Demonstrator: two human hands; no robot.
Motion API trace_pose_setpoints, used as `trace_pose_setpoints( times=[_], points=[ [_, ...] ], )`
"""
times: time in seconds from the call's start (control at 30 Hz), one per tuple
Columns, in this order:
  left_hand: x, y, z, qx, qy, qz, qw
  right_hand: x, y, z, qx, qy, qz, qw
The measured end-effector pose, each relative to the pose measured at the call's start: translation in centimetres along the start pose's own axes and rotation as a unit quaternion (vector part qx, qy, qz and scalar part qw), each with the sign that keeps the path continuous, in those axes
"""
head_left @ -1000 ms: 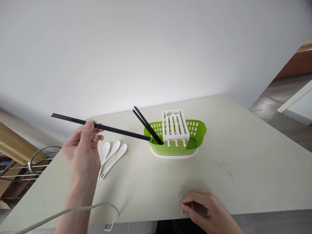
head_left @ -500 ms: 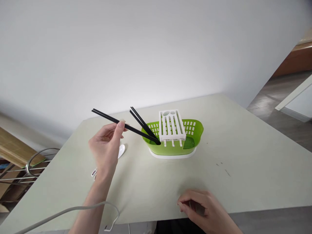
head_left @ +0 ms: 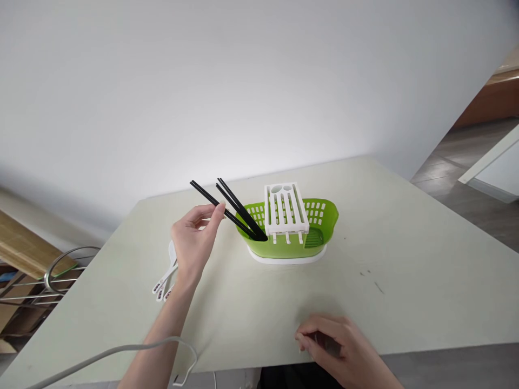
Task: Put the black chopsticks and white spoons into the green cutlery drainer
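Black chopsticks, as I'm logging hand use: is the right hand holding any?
No, the left hand pinches black chopsticks, while the right hand is well away from them.

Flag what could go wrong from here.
1. The left hand holds black chopsticks slanting in beside the chopsticks leaning in the green basket; they might snag or push those aside.
2. The grey cable crosses in front of the left forearm in view; it could catch, though contact isn't clear.
3. The white slotted rack sits on the basket; a bump might shift it.
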State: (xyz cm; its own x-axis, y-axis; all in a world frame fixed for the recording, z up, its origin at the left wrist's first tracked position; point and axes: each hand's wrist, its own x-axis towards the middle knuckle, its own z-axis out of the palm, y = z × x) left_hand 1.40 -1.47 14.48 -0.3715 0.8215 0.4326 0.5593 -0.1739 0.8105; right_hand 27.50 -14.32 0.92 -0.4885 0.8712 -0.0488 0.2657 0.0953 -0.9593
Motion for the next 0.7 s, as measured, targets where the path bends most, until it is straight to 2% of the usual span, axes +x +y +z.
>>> trace_pose_setpoints(
  times=[0.7],
  points=[
    [1.5,-2.6,2.0,0.038,-0.062,-0.026,0.997,-0.1,-0.3,0.1,0.007,0.012,0.014,1.0]
  ],
)
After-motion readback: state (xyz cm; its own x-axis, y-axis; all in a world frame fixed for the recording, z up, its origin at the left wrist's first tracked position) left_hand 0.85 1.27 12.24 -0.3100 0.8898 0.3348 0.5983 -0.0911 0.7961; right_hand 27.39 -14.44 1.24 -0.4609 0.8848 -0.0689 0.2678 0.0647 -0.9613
